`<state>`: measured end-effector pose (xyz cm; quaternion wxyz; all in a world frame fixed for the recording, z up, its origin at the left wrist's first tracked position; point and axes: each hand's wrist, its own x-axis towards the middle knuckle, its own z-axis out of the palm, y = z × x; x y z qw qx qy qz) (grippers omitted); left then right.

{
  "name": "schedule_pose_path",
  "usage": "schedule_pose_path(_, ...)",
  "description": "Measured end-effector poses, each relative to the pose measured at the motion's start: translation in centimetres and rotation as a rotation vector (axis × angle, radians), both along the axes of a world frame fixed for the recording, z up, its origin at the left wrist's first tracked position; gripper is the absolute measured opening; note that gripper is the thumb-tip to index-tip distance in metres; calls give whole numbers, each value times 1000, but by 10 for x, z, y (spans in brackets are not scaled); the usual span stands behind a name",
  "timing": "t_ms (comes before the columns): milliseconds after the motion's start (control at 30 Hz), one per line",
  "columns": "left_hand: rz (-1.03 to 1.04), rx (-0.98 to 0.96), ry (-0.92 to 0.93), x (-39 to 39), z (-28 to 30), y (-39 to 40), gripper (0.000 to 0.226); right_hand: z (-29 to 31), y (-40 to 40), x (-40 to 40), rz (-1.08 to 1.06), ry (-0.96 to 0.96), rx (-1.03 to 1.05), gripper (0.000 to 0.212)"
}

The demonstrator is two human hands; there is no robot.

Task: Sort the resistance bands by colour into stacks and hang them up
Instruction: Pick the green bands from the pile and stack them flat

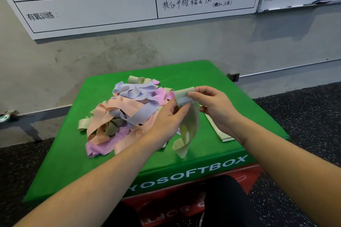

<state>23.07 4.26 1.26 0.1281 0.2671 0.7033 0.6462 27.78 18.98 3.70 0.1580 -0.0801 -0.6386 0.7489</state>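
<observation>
Both hands hold one pale green band [188, 121] up over the green box [212, 72], clear of the tangled pile [127, 110], probably so it can hang straight and be flattened before it is laid down. The left hand [169, 118] pinches it from below, thumb and fingers closed on the band's upper part; the right hand [212, 105] grips the top edge between thumb and fingers. The rest of the band dangles, twisted, with its lower end just above the box top. To the right, under the right wrist, a few pale green bands lie flat as a stack [221, 132], which looks like where this one is headed. Peach, lilac, pink and olive bands are unsorted in the pile, so the sorting seems early and hanging is not yet begun
</observation>
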Motion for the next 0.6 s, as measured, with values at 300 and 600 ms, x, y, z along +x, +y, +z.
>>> schedule_pose_path(300, 138, 199, -265, -4, 9, 10, 17, -28, -2, 4, -42, -9, 138, 41)
schedule_pose_path(600, 193, 465, -511, -13, 25, 13, 29, -72, -4, 23, 107, -147, 491, 29)
